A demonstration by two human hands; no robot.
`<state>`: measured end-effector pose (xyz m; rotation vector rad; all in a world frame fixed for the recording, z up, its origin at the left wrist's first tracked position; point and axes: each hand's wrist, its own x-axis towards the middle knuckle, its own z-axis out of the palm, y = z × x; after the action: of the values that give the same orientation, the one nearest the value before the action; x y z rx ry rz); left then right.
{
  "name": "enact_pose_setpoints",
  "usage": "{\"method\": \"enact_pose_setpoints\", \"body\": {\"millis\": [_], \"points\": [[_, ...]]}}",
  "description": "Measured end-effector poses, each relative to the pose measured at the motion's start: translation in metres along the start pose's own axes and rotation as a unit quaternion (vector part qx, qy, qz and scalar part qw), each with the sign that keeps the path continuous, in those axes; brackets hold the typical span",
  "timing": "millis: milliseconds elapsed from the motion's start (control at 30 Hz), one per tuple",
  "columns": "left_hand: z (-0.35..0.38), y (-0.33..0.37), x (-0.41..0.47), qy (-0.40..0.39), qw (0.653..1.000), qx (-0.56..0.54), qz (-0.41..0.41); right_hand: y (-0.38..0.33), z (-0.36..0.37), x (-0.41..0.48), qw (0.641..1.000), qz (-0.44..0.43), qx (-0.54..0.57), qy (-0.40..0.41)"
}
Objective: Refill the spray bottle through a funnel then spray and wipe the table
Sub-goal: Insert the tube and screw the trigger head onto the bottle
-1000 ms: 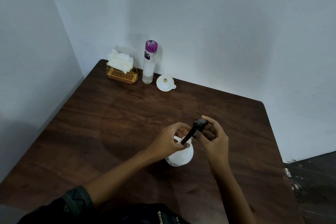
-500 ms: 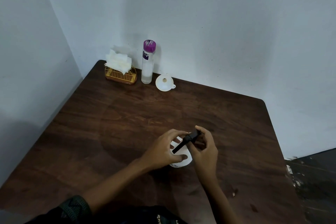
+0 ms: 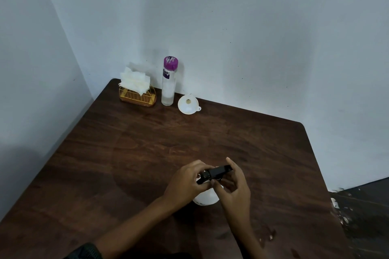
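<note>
- Head camera: a person works at a dark wooden table (image 3: pixel 147 153), both hands on a white spray bottle (image 3: pixel 207 197) that stands near the front edge, a little right of the middle.
- The task appears to be at its opening step. The black spray head (image 3: pixel 214 173) sits over the bottle's neck, tilted with one end higher toward the right; whether it is threaded on or already loose cannot be told from this angle.
- The funnel (image 3: pixel 188 104) lies unused near the back edge, wide mouth facing the camera, just beside a clear water bottle (image 3: pixel 168 82) that stands upright with its purple cap on.
- A wire holder (image 3: pixel 137 96) of white napkins (image 3: pixel 135 82) sits at the back left corner, apparently untouched.
- Left to do, by this evidence: free the spray head, seat the funnel, pour, close up, spray and wipe.
- The left hand (image 3: pixel 185 183) is curled around the bottle's shoulder and neck, fingers wrapped in a steadying grip.
- The right hand (image 3: pixel 233 189) pinches the spray head from the right, thumb and fingers drawn in on it, the index finger raised along its far end.
- Some pale flecks show on the table near the front right corner; what they are is unclear.
</note>
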<state>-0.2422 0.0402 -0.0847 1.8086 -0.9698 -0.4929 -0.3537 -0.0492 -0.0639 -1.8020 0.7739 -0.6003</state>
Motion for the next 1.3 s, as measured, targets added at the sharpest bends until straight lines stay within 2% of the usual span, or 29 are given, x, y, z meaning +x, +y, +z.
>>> {"method": "enact_pose_setpoints", "body": {"millis": [100,333,567,900,1000,1100,1300], "points": [[0.000,0.001,-0.001,-0.004,1.000,0.025,0.001,0.001,-0.001,-0.001,1.000,0.013,-0.006,0.019],[0.001,0.002,-0.003,0.011,1.000,0.004,-0.014,0.003,0.013,0.004,0.997,0.007,-0.069,0.034],[0.001,0.000,-0.001,0.000,1.000,0.017,0.006,0.004,0.004,0.003,1.000,0.012,-0.009,-0.013],[0.001,-0.001,0.000,0.011,0.999,0.031,-0.020,0.003,0.012,0.004,0.997,-0.001,-0.070,0.045],[0.000,-0.002,0.002,0.007,0.999,0.029,-0.023,0.004,0.012,0.009,0.997,-0.004,-0.077,0.028],[-0.001,-0.002,0.003,-0.007,1.000,0.021,-0.005,0.005,0.006,0.008,0.999,0.003,-0.035,-0.011],[-0.001,0.001,0.002,0.016,0.999,0.029,-0.011,0.005,0.000,0.005,1.000,-0.003,-0.027,0.005]]}}
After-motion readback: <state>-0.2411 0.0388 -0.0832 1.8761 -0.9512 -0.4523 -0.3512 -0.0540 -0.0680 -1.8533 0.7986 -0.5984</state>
